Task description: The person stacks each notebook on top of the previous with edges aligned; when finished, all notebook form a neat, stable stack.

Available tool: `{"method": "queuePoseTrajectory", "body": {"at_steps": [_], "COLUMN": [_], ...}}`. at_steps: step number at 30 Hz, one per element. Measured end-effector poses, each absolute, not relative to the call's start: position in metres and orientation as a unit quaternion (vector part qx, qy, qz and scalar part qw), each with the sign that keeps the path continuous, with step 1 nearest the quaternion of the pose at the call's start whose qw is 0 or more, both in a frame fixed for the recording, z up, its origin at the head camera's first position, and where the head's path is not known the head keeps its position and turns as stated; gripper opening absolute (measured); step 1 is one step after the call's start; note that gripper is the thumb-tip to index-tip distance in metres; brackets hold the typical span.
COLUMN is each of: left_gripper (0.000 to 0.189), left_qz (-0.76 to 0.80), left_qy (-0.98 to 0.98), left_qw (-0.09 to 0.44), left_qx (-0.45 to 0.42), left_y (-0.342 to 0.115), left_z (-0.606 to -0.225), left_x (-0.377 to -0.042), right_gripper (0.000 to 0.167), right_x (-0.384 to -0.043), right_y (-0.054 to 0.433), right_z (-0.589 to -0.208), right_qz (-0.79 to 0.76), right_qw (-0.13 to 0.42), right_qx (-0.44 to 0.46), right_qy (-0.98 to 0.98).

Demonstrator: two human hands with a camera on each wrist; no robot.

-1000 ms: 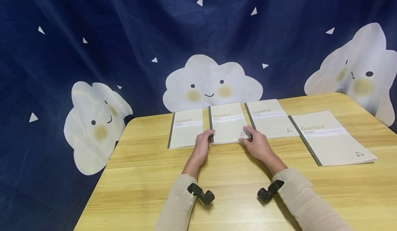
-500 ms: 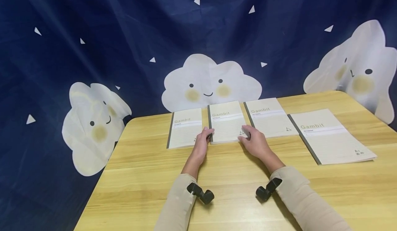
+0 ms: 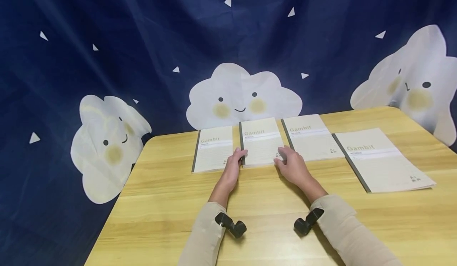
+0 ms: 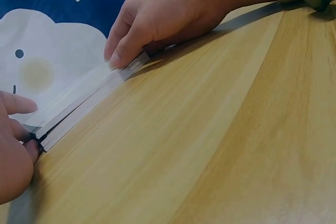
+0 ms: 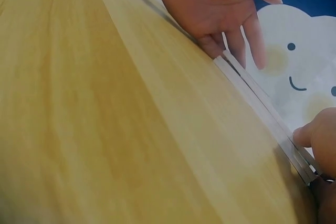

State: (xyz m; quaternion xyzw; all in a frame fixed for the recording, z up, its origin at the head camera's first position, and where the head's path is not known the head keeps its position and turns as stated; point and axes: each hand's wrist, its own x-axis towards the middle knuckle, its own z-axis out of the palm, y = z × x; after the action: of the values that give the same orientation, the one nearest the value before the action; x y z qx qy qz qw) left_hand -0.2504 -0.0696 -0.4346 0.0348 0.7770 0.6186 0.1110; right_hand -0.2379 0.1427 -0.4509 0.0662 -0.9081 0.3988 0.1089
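Four cream Gambit notebooks with dark spines lie on the table; the second from the left (image 3: 262, 141) lies between both hands. In the left wrist view its front edge (image 4: 86, 103) shows two layers with a dark gap. My left hand (image 3: 233, 169) touches the spine-side corner; in the right wrist view its thumb and upper fingers (image 5: 254, 40) are extended, its lower fingers against the corner. My right hand (image 3: 294, 167) holds the front right corner, thumb on the cover near the front edge, other fingers curved over the right side and partly hidden.
Another notebook (image 3: 214, 149) lies to the left, and one (image 3: 310, 137) to the right. The rightmost notebook (image 3: 383, 161) sits nearer, its front right corner slightly lifted. The wooden table (image 3: 160, 210) ends at a dark blue curtain (image 3: 160, 28) printed with clouds.
Both hands keep nearly the same place at the second notebook. The view shifts slightly; the notebooks lie as before.
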Motion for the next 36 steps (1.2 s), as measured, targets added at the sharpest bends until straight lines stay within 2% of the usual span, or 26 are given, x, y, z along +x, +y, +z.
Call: {"method": "queuePoseTrajectory", "body": {"at_steps": [11,25,36], "left_gripper": [0.065,0.071,0.064], "left_qz": [0.594,0.607,0.603], "left_qy": [0.795,0.786,0.79], "left_qw": [0.116,0.107,0.099], "left_qx": [0.041,0.048,0.049], "left_y": [-0.0683,-0.0693,-0.0685], "left_z": [-0.4351,-0.434,-0.4351], "left_x": [-0.2494,-0.2512,-0.2501], "right_gripper": [0.048,0.047,0.052], "right_x": [-0.236,-0.2385,-0.2379], "right_y": [0.1426,0.1424,0.148], "right_z": [-0.4525,-0.4512,-0.444], "right_qz": [0.392,0.396,0.455], "right_qw": [0.119,0.118,0.069], "right_qx": [0.057,0.066,0.029], "right_qy": [-0.91,-0.908,-0.887]}}
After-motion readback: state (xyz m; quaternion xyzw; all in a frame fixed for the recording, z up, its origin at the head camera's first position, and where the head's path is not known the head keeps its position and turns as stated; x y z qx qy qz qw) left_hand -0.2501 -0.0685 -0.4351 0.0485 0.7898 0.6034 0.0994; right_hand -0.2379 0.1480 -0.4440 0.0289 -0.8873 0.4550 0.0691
